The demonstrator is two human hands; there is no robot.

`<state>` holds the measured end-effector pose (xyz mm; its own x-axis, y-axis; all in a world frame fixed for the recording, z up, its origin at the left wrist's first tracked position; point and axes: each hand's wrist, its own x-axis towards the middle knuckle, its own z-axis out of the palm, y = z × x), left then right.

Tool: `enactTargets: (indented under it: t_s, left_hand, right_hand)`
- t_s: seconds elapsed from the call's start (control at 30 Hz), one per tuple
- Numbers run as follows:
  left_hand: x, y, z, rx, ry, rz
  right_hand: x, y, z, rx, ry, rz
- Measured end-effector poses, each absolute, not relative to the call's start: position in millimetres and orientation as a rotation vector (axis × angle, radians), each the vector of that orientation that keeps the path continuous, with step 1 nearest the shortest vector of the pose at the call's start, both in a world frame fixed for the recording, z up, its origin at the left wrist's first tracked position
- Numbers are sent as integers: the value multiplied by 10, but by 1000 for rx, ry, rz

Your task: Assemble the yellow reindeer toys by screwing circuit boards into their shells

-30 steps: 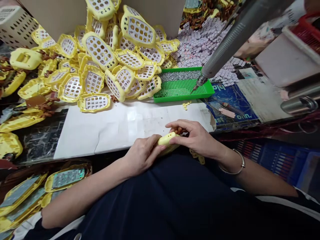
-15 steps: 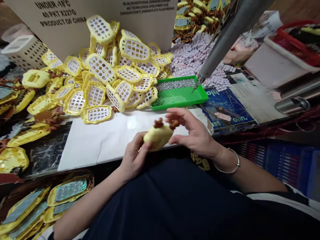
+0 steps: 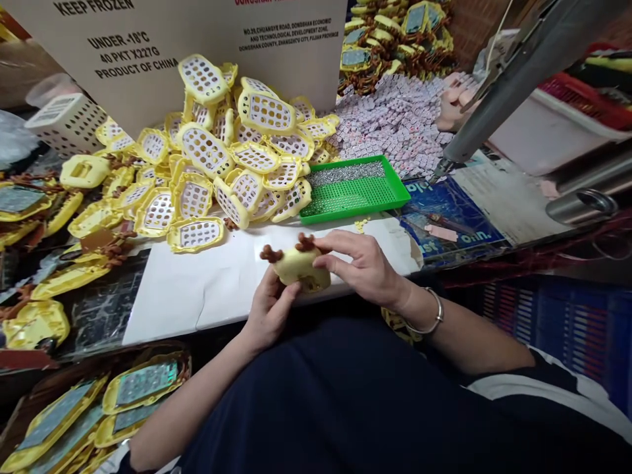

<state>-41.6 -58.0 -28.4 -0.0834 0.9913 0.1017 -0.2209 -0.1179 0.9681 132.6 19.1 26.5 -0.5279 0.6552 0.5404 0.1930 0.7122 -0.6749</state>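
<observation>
At white board [image 3: 227, 280], left hand [image 3: 268, 308] and right hand [image 3: 368, 270], fingers [image 3: 343, 242] grasping yellow antlered case [image 3: 296, 266]

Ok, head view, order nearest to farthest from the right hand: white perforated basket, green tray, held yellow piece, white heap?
1. Held yellow piece: immediately left.
2. Green tray: just beyond.
3. White heap: past the tray.
4. White perforated basket: far left.

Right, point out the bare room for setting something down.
Bare: the left part of the white work surface, before the yellow shells and left of the left hand. Crowded: where those shells pile, and beyond the green tray, under small white pieces.
</observation>
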Motion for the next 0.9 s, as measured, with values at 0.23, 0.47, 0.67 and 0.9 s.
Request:
enactTargets:
  t_s: [0.23, 0.47, 0.67, 0.9]
  left_hand:
    - [-390, -496, -191, 640, 958, 1592]
    - [-373, -538, -281, 755, 1017, 1574]
    - [-386, -531, -316, 759, 1095, 1526]
    - [-380, -564, -337, 771, 1255, 1563]
  right_hand:
    - [1279, 109, 132, -693, -2187, 589]
    - [1194, 21, 40, -696, -2168, 357]
    - [1225, 125, 154, -604, -2239, 233]
    - [1045, 139, 191, -505, -2075, 419]
